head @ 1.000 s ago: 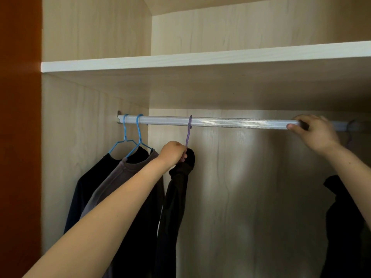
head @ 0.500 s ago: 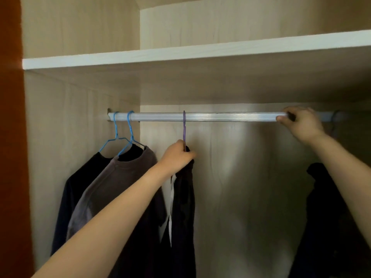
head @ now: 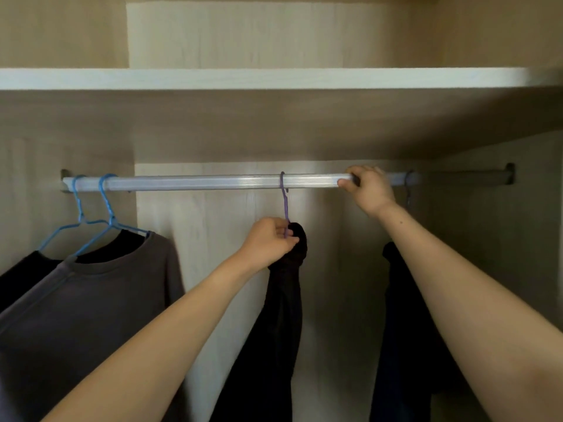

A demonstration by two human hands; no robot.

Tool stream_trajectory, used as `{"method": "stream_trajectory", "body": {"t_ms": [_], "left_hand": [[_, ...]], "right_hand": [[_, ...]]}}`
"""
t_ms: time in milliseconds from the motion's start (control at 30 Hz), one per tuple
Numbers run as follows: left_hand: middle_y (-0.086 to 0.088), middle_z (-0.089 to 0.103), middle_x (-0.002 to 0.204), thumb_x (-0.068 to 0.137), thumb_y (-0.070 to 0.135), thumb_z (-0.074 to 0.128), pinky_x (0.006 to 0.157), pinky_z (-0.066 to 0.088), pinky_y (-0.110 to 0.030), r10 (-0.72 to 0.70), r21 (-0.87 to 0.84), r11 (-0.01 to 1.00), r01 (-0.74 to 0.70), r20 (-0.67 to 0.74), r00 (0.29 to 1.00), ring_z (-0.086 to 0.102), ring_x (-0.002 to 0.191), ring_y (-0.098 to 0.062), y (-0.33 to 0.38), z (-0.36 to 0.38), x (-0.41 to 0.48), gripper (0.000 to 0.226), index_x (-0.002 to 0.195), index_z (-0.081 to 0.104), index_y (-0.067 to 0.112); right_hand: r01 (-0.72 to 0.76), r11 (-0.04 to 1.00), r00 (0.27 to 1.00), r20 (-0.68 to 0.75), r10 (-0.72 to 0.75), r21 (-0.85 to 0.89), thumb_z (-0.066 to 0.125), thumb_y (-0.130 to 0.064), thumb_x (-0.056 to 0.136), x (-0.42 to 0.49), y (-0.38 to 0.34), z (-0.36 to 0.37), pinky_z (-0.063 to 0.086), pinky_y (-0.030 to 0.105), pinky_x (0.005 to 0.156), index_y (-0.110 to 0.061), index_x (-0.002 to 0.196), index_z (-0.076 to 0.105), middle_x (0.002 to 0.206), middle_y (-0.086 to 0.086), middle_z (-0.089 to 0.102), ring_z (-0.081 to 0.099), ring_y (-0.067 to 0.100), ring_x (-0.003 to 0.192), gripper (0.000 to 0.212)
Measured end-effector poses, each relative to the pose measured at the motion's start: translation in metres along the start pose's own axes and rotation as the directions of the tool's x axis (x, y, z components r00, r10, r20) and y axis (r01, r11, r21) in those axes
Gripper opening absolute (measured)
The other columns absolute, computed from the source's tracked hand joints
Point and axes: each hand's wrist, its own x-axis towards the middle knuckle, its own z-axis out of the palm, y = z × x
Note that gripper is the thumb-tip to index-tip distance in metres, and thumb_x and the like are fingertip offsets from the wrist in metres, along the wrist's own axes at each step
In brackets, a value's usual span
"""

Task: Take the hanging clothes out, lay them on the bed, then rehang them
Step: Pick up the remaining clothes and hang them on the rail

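A silver rail [head: 213, 182] runs across the wardrobe. A purple hanger [head: 284, 196] hooks over it at the middle and carries a black garment [head: 283, 315] that hangs edge-on. My left hand [head: 269, 240] grips the hanger's neck at the top of that garment. My right hand [head: 367, 185] is curled round the rail just to the right. At the left, two blue hangers [head: 106, 208] hold a grey-brown sweatshirt [head: 91, 315] and a dark top [head: 21, 272] behind it. Another dark garment [head: 405, 330] hangs at the right, partly behind my right forearm.
A white-edged shelf [head: 274, 78] spans the wardrobe above the rail. Wooden side walls close in left and right. The rail is bare between the blue hangers and the purple one.
The purple hanger with the black garment has slid right along the rail, away from the blue hangers and closer to my right hand. The view has shifted right.
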Motion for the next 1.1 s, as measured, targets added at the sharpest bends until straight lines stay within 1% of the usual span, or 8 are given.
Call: {"method": "stream_trajectory", "body": {"t_ms": [133, 367, 567, 733, 833, 933, 1033, 1100], "left_hand": [[-0.012, 0.062, 0.11, 0.086, -0.003, 0.064, 0.1, 0.046, -0.025, 0.008, -0.01, 1.0, -0.007, 0.051, 0.999, 0.061, 0.105, -0.02, 0.014, 0.015, 0.001, 0.044, 0.129, 0.054, -0.006], [-0.019, 0.059, 0.129, 0.089, -0.006, 0.059, 0.103, 0.045, -0.027, 0.017, -0.039, 0.999, -0.012, 0.153, 0.988, 0.058, 0.12, -0.026, 0.028, 0.027, -0.002, 0.049, 0.137, 0.046, -0.005], [-0.023, 0.057, 0.131, 0.091, -0.009, 0.05, 0.108, 0.043, -0.039, 0.029, -0.041, 0.999, -0.023, 0.13, 0.991, 0.06, 0.119, -0.031, 0.025, 0.041, 0.004, 0.047, 0.137, 0.045, -0.006], [-0.009, 0.055, 0.136, 0.094, 0.007, 0.051, 0.103, 0.039, -0.023, 0.163, 0.21, 0.962, -0.175, 0.071, 0.984, 0.054, 0.124, -0.021, 0.016, 0.009, -0.01, 0.051, 0.144, 0.041, 0.006], [-0.005, 0.053, 0.139, 0.094, 0.017, 0.052, 0.099, 0.037, -0.023, 0.324, 0.49, 0.844, -0.217, -0.144, 0.935, 0.052, 0.124, -0.021, 0.002, -0.052, -0.027, 0.051, 0.144, 0.042, 0.01], [-0.015, 0.056, 0.132, 0.091, 0.016, 0.052, 0.095, 0.041, -0.035, 0.362, 0.719, 0.694, 0.045, -0.402, 0.841, 0.052, 0.119, -0.032, -0.024, -0.126, -0.047, 0.048, 0.137, 0.047, 0.004], [-0.021, 0.056, 0.123, 0.089, 0.017, 0.049, 0.085, 0.043, -0.044, 0.208, 0.772, 0.474, 0.423, -0.565, 0.798, 0.051, 0.112, -0.039, -0.055, -0.186, -0.066, 0.038, 0.123, 0.052, 0.0], [-0.02, 0.058, 0.121, 0.092, 0.02, 0.047, 0.083, 0.046, -0.042, 0.069, 0.742, 0.406, 0.534, -0.607, 0.791, 0.053, 0.112, -0.039, -0.074, -0.209, -0.075, 0.033, 0.117, 0.055, 0.0]], "right_hand": [[-0.005, 1.0, 1.0, -0.004, 0.005, -0.002, 0.059, -0.035, 0.091, 0.0, 0.001, 0.001, 0.034, 0.033, 0.089, -0.011, 0.111, 0.067, 0.11, 0.015, 0.064, 0.052, 0.033, 0.107, 0.032], [0.001, 1.0, 1.0, -0.026, -0.001, 0.002, 0.059, -0.035, 0.09, 0.0, 0.001, 0.002, 0.033, 0.033, 0.087, -0.013, 0.11, 0.067, 0.107, 0.013, 0.064, 0.051, 0.033, 0.105, 0.031], [-0.004, 1.0, 1.0, -0.017, 0.004, 0.015, 0.059, -0.034, 0.091, -0.001, 0.001, 0.001, 0.033, 0.034, 0.089, -0.012, 0.108, 0.067, 0.106, 0.014, 0.064, 0.051, 0.034, 0.106, 0.029], [0.022, 0.999, 0.999, -0.024, -0.022, 0.025, 0.06, -0.033, 0.091, 0.001, 0.004, 0.003, 0.034, 0.036, 0.089, -0.01, 0.108, 0.067, 0.107, 0.016, 0.065, 0.052, 0.035, 0.104, 0.03], [0.038, 0.999, 0.999, -0.021, -0.037, 0.024, 0.059, -0.038, 0.09, 0.003, 0.008, 0.007, 0.035, 0.04, 0.092, -0.005, 0.109, 0.066, 0.11, 0.021, 0.065, 0.053, 0.039, 0.105, 0.039], [0.049, 0.998, 0.999, -0.022, -0.048, 0.028, 0.058, -0.044, 0.087, 0.002, 0.006, 0.01, 0.038, 0.045, 0.093, 0.002, 0.115, 0.064, 0.113, 0.029, 0.062, 0.054, 0.044, 0.106, 0.054], [0.03, 0.998, 0.999, -0.043, -0.027, 0.051, 0.042, -0.065, 0.078, 0.004, 0.012, 0.015, 0.042, 0.05, 0.092, 0.001, 0.11, 0.065, 0.109, 0.03, 0.063, 0.056, 0.045, 0.101, 0.076], [0.018, 0.999, 0.999, -0.052, -0.016, 0.05, 0.029, -0.086, 0.072, 0.01, 0.021, 0.02, 0.044, 0.053, 0.09, -0.005, 0.105, 0.065, 0.105, 0.027, 0.063, 0.057, 0.044, 0.097, 0.095]]}}
